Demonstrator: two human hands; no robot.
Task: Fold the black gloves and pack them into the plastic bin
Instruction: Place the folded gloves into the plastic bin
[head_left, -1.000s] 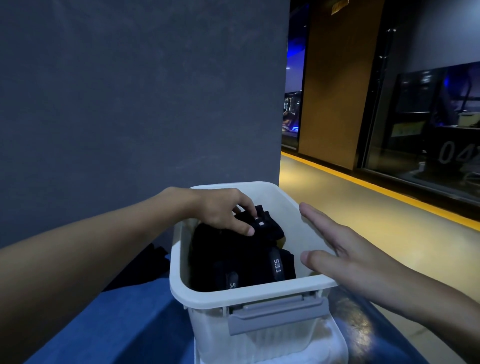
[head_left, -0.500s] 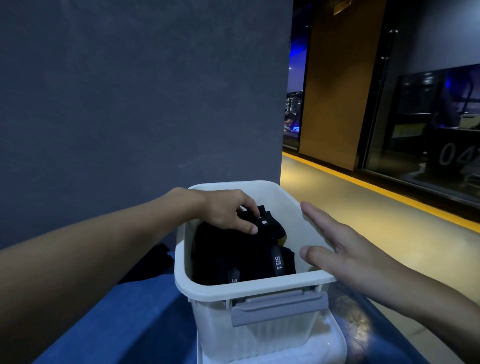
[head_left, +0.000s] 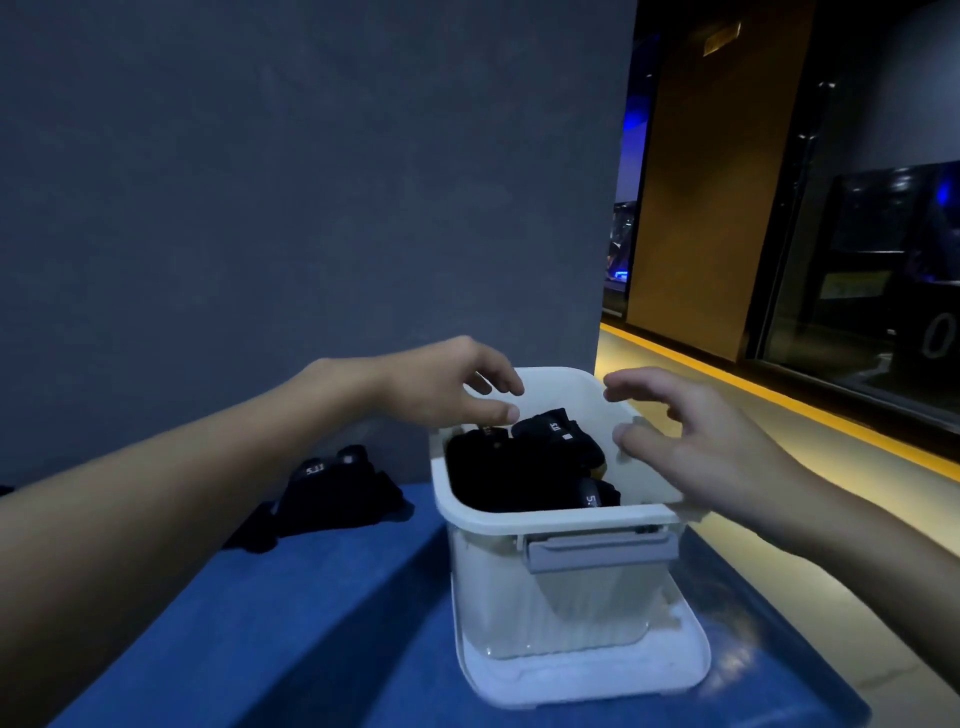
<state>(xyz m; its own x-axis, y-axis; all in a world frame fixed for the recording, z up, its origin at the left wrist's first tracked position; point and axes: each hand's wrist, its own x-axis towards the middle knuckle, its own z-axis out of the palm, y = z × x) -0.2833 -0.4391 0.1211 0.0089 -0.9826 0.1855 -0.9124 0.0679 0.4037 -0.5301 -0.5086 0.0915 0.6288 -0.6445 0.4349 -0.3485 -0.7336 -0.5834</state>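
Now the folded black gloves (head_left: 519, 467) lie in the plastic bin (head_left: 561, 519); loose gloves (head_left: 337, 488) lie at its 9 o'clock on the blue table (head_left: 311, 597). The left hand (head_left: 452, 387) and right hand (head_left: 696, 441) hover above the rim, fingers spread, loosely bent, empty. The gloves seem soft and light; I would pinch them at the cuff.

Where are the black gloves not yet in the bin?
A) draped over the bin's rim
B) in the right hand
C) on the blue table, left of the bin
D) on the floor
C: a heap of black gloves lies on the blue table, left of the bin.
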